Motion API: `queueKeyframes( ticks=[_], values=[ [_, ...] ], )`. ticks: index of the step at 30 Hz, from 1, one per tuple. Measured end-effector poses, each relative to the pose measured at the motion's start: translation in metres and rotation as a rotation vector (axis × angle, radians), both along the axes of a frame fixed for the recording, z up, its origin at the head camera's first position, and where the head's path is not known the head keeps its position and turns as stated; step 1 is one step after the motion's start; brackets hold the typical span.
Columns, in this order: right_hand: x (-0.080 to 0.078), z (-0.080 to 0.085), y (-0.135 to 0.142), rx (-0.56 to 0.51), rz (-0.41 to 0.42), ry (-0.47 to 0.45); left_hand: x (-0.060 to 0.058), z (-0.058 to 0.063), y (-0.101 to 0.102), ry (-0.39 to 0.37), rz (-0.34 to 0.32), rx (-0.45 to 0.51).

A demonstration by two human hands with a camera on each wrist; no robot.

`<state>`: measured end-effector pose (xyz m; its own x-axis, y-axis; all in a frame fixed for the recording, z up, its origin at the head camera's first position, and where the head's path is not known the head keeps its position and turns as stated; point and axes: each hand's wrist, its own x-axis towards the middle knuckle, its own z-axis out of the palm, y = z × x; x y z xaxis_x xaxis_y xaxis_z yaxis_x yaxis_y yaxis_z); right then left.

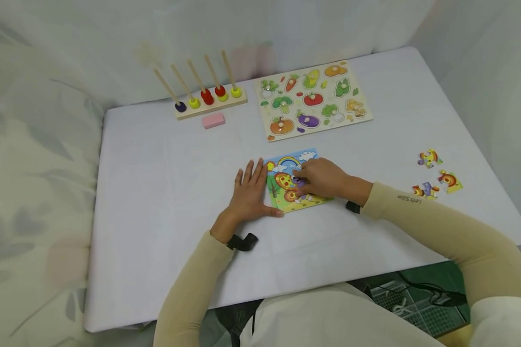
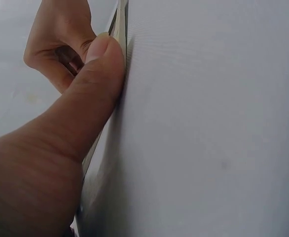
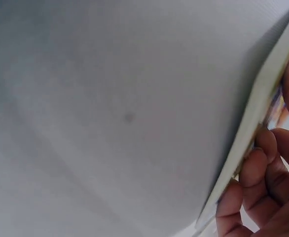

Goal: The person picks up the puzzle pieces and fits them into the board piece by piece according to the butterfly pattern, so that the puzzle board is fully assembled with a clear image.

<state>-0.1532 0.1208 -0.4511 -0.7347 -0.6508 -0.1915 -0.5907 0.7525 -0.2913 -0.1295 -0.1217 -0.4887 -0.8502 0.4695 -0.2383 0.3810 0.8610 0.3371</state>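
Note:
A jigsaw puzzle board with a rainbow and a butterfly picture lies flat on the table in the head view. My left hand rests at its left side, fingers spread straight, thumb along the near left corner. Over the right part of the board, my right hand bends its fingers and pinches a puzzle piece showing purple and orange, low against the board. That hand hides much of the board's right side. In the left wrist view, the left thumb presses at the board's edge.
Several loose things lie around: puzzle pieces at the right, and a pink block near a peg stand with coloured beads. A vegetable knob puzzle lies just beyond the board. The table's near edge is close to the body.

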Motion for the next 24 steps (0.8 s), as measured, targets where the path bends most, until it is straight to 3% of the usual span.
queueKeyframes(
  ticks=[7, 13, 17, 20, 22, 24],
  values=[
    [-0.001, 0.002, 0.002, -0.010, -0.024, -0.008, 0.001, 0.002, 0.001, -0.014, 0.008, -0.003],
    [-0.006, 0.026, 0.023, -0.145, -0.211, -0.051, 0.000, 0.000, 0.003, -0.018, 0.007, 0.004],
    [-0.009, 0.048, 0.060, -0.199, -0.307, 0.049, -0.001, 0.000, 0.003, -0.023, 0.019, 0.005],
    [-0.008, 0.056, 0.101, -0.175, -0.356, 0.122, -0.001, 0.000, 0.002, -0.029, 0.026, -0.004],
    [-0.006, 0.058, 0.134, -0.142, -0.405, 0.122, -0.001, 0.000, 0.002, -0.030, 0.024, -0.006],
    [-0.001, 0.059, 0.168, -0.082, -0.481, 0.055, -0.001, 0.000, 0.003, -0.027, 0.015, -0.004]
  ],
)
